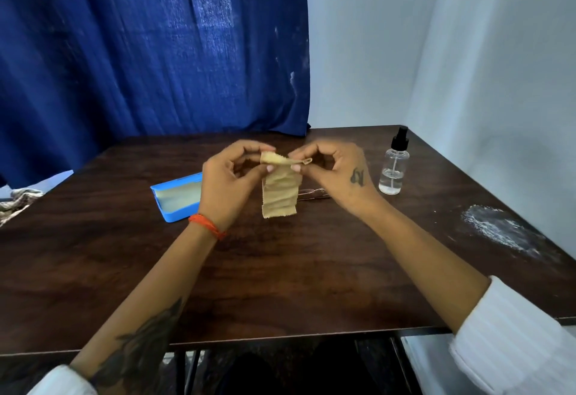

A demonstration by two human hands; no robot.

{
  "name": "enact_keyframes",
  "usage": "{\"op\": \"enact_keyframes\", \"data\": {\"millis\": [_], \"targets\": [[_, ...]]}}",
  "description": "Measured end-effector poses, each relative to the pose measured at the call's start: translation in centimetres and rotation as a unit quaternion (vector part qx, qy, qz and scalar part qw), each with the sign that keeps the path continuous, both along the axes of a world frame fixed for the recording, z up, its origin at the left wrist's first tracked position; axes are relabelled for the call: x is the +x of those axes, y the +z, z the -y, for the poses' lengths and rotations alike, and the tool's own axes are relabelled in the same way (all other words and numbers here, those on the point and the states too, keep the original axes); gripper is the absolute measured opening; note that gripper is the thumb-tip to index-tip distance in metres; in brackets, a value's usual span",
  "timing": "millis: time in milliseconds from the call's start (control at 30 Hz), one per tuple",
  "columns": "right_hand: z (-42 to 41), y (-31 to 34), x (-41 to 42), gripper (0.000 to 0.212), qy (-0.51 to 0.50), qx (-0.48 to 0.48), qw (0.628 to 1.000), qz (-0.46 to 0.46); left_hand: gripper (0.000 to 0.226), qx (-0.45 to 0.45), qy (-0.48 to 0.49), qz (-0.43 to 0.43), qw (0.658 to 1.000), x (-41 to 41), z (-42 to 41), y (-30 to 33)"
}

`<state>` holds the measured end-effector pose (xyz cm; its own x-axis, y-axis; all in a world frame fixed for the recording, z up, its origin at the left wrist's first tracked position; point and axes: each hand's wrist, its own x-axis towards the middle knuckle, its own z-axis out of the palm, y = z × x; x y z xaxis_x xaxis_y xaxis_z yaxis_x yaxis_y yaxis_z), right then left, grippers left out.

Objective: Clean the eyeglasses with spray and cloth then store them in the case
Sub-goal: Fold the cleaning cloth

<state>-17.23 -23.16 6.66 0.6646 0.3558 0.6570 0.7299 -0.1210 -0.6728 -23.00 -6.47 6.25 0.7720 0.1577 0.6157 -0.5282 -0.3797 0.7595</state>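
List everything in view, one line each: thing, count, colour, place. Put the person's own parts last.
cloth: one, tan, hanging above the table between both hands
eyeglasses: one pair, thin frame, flat on the table behind the cloth
case: one, blue, open, table left
spray bottle: one, clear with black top, upright, table right
table: one, dark brown wood
white patch: one, table right edge
curtain: one, blue, behind the table
wristband: one, orange, left wrist
left hand: pinches the cloth's top
right hand: pinches the cloth's top
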Motion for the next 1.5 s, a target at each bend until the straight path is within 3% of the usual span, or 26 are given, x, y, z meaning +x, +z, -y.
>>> {"op": "enact_keyframes", "data": {"millis": [67, 233, 333, 467, 633, 833, 967, 1067, 1167, 1333, 1500], "targets": [[0.8, -1.2, -0.5, 0.015, 0.024, -0.054, 0.998, -0.002, 0.028, 0.018, -0.026, -0.039, 0.999, -0.9, -0.3, -1.4], [2.4, -4.9, -2.3, 0.017, 0.081, -0.167, 0.980, -0.067, 0.017, -0.011, -0.118, -0.232, 0.965, -3.3, -1.1, -5.9], [2.5, -5.9, -2.9, 0.013, 0.092, -0.185, 0.970, -0.124, 0.015, -0.038, -0.127, -0.276, 0.952, -3.9, -1.3, -6.9], [2.0, -5.4, -3.0, 0.014, 0.108, -0.166, 0.953, -0.228, 0.009, -0.038, -0.105, -0.260, 0.959, -3.6, -1.2, -6.7], [1.4, -4.4, -3.3, 0.016, 0.130, -0.186, 0.937, -0.264, 0.007, 0.002, -0.122, -0.247, 0.961, -3.3, -0.1, -6.0], [1.7, -3.9, -2.9, 0.025, 0.145, -0.066, 0.936, -0.314, 0.035, -0.036, -0.149, -0.260, 0.953, -3.2, 0.2, -6.0], [2.3, -3.1, -2.2, 0.024, 0.113, 0.008, 0.939, -0.325, 0.022, 0.021, -0.176, -0.277, 0.944, -3.3, -0.2, -6.0], [3.1, -2.7, -1.4, 0.020, 0.093, 0.021, 0.937, -0.336, 0.009, 0.011, -0.153, -0.276, 0.949, -3.0, -1.2, -5.7], [3.5, -2.8, -0.8, 0.020, 0.088, 0.005, 0.932, -0.351, 0.014, 0.000, -0.136, -0.269, 0.953, -3.0, -2.4, -4.9], [3.2, -3.3, 0.0, 0.015, 0.017, -0.007, 0.948, -0.318, 0.019, 0.146, 0.029, -0.217, 0.965, -2.9, -4.5, -3.8], [3.6, -4.5, 0.0, 0.019, 0.019, -0.027, 0.967, -0.254, 0.013, 0.214, 0.071, -0.126, 0.966, -3.8, -5.1, -3.2]]}}
